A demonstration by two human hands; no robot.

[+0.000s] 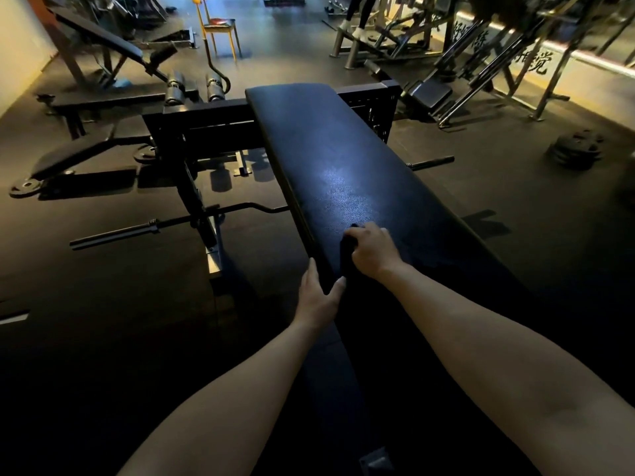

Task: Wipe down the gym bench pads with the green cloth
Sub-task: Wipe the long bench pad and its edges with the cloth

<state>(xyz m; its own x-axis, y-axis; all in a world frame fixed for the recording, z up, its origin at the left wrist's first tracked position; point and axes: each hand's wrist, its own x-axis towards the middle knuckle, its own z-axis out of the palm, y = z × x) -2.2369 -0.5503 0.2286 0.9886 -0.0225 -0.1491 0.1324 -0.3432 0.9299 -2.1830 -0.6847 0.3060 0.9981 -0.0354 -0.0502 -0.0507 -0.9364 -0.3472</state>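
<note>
dark cloth (346, 250) bunched in rt hand (372, 252), glossy black pad (330, 159)

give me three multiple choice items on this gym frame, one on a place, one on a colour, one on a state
1. Where is the left hand?
A. on the pad's left edge
B. on the chair
C. on the barbell

2. What colour is the chair frame?
A. white
B. yellow
C. blue

3. What is the right hand doing?
A. hanging idle
B. pointing
C. gripping the cloth

Key: 1 A, its fingers lie along that edge; 2 B, its legs and back show yellow; 3 C, its fingers curl round the dark bundle on the pad.
</note>
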